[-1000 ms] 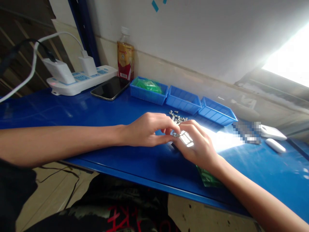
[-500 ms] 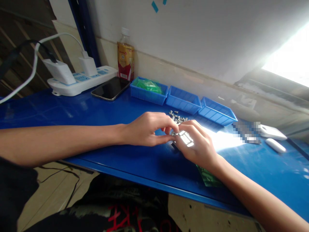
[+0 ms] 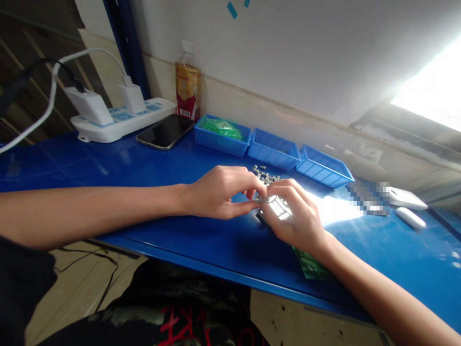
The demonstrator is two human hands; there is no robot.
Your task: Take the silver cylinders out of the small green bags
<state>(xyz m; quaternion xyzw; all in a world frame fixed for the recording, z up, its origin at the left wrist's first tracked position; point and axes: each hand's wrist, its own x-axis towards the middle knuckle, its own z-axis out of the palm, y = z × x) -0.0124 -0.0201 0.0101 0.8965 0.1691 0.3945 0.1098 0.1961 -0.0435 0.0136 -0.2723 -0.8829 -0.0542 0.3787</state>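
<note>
My left hand (image 3: 226, 192) is closed in a pinch, its thumb and forefinger on a small silvery metal part (image 3: 258, 199). Against those fingertips, my right hand (image 3: 297, 211) is closed with its thumb and forefinger at the same part. The part is mostly covered, so its exact kind does not show. A bright light patch falls across the back of my right hand. Just behind the hands lies a pile of small metal screws (image 3: 264, 177), partly hidden by my fingers. A small dark object (image 3: 260, 219) peeks out below my right thumb.
Three blue bins stand along the wall: one with green packets (image 3: 221, 129), a middle bin (image 3: 273, 150) and a right bin (image 3: 324, 167). A phone (image 3: 165, 132), bottle (image 3: 188, 86) and power strip (image 3: 97, 132) are left. Under my right wrist lies a green packet (image 3: 311, 266).
Both hands stay in almost the same place, still pinched together. The small metal part between the fingertips seems slightly turned.
</note>
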